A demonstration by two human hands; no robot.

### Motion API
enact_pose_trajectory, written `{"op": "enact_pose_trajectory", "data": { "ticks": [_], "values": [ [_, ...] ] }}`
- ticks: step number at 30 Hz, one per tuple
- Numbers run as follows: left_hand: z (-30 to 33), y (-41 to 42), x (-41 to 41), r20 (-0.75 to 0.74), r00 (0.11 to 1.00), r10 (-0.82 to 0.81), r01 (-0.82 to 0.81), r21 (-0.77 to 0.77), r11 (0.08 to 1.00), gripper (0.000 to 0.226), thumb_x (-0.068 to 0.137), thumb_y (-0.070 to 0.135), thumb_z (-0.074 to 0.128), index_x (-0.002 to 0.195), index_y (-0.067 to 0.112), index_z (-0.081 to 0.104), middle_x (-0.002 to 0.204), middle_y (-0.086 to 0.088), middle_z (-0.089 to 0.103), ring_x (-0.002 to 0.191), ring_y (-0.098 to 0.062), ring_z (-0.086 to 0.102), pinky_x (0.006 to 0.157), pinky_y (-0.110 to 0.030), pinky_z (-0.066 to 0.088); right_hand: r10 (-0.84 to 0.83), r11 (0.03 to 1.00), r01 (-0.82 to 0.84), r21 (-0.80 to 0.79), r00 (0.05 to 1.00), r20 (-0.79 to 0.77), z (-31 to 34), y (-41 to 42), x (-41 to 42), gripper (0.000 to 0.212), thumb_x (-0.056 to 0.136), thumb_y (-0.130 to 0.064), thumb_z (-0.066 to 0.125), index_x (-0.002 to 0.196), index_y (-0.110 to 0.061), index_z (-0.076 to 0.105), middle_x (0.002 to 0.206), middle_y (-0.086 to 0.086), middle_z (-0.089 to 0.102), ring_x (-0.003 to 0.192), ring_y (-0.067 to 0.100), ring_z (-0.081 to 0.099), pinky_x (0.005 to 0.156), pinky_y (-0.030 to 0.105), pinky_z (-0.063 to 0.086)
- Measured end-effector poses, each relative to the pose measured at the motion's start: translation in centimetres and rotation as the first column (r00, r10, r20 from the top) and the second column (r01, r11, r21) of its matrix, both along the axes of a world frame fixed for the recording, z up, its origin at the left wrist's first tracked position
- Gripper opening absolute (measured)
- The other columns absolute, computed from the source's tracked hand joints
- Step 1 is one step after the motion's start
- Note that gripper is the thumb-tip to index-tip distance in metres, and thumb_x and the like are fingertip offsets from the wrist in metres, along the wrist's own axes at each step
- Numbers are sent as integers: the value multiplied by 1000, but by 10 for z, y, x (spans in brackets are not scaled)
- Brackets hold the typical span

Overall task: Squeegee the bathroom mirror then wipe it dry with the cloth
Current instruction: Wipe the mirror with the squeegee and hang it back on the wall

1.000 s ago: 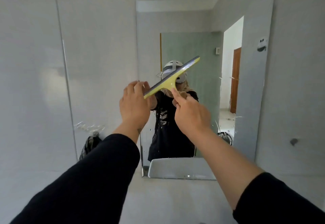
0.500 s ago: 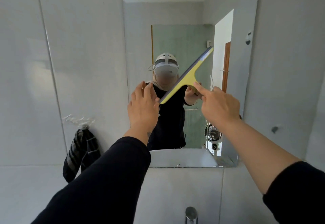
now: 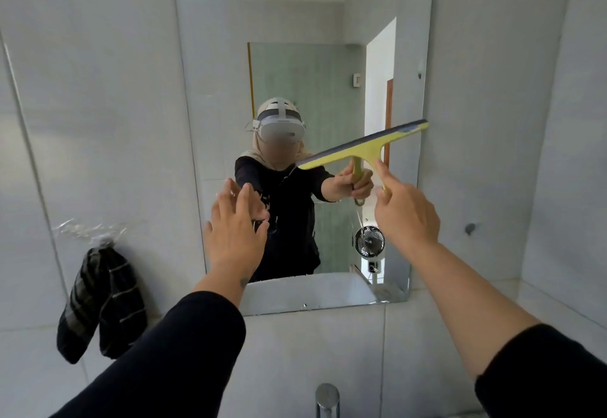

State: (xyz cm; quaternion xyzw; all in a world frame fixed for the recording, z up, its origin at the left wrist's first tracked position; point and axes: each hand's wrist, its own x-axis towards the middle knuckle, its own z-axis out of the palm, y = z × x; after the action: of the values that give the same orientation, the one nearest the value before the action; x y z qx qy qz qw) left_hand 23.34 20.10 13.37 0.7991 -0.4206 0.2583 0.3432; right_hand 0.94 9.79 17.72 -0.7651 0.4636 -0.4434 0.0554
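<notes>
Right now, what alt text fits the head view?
The right hand holds a yellow squeegee against the wall mirror, blade tilted. The left hand is open and empty; a dark striped cloth hangs at left.

A home bathroom: pale glossy wall tiles surround a frameless mirror, a chrome tap stands below it, and a dark striped cloth hangs from a wall hook. The reflection shows a frosted green glass panel and an open doorway.
</notes>
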Motion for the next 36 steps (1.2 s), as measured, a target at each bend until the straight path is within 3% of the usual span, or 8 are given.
{"op": "enact_pose_trajectory", "data": {
  "ticks": [8, 11, 13, 18, 24, 27, 32, 36],
  "values": [
    [-1, 1, 0, -3, 1000, -9, 9, 45, 999, 74, 90, 41, 56, 148, 28, 13, 158, 2, -3, 145, -27, 13, 110, -53, 33, 54, 983, -100, 152, 957, 284, -32, 20, 36, 53, 101, -21, 33, 149, -38, 20, 102, 9, 64, 76, 25, 55, 62, 31, 40],
    [0, 2, 1, -1, 1000, -16, 16, 51, 999, 74, 89, 41, 57, 148, 29, 14, 159, 1, -2, 144, -27, 14, 110, -53, 33, 81, 967, -173, 188, 906, 416, -39, 33, 55, 54, 100, -23, 37, 149, -39, 20, 100, 8, 67, 80, 28, 64, 65, 40, 55],
    [1, 3, 2, 4, 1000, -20, 20, 45, 999, 73, 89, 41, 58, 148, 29, 16, 158, 1, 0, 143, -27, 18, 109, -53, 34, 87, 957, -206, 204, 876, 475, -41, 43, 67, 55, 99, -23, 38, 148, -38, 20, 101, 7, 68, 84, 31, 67, 70, 48, 58],
    [2, 9, 4, 17, 998, -54, 55, -68, 996, 62, 92, 38, 54, 145, 27, 24, 155, 2, 17, 138, -25, 29, 105, -50, 39, 146, 937, -292, 194, 828, 541, -48, 66, 94, 56, 100, -20, 38, 149, -35, 19, 91, -8, 63, 85, 27, 68, 71, 47, 58],
    [6, 28, 14, 14, 1000, -14, 15, -116, 993, 56, 93, 34, 50, 144, 22, 27, 153, 2, 24, 136, -23, 31, 103, -47, 39, 209, 930, -324, 173, 855, 475, -69, 84, 126, 56, 99, -21, 39, 150, -34, 20, 88, 7, 66, 79, 24, 63, 71, 38, 54],
    [3, 39, 20, 3, 1000, 2, -2, -109, 994, 56, 93, 31, 51, 143, 21, 28, 154, 3, 23, 137, -23, 29, 103, -47, 38, 262, 938, -326, 120, 891, 371, -76, 95, 136, 56, 99, -19, 39, 151, -29, 21, 82, 8, 61, 74, 20, 56, 64, 30, 45],
    [-10, 52, 30, -29, 998, 53, -54, -40, 998, 57, 90, 26, 55, 141, 21, 29, 155, 1, 21, 139, -23, 26, 104, -49, 38, 292, 950, -308, 56, 937, 192, -93, 106, 144, 56, 99, -18, 37, 150, -32, 20, 96, 7, 62, 87, 24, 59, 67, 34, 47],
    [-23, 55, 29, -62, 995, 79, -79, -3, 997, 58, 91, 27, 55, 142, 20, 28, 156, 0, 20, 140, -23, 25, 106, -47, 37, 265, 964, -265, 10, 964, -9, -101, 104, 131, 59, 98, -18, 39, 150, -36, 18, 90, 9, 56, 79, 28, 57, 59, 32, 36]
  ]
}}
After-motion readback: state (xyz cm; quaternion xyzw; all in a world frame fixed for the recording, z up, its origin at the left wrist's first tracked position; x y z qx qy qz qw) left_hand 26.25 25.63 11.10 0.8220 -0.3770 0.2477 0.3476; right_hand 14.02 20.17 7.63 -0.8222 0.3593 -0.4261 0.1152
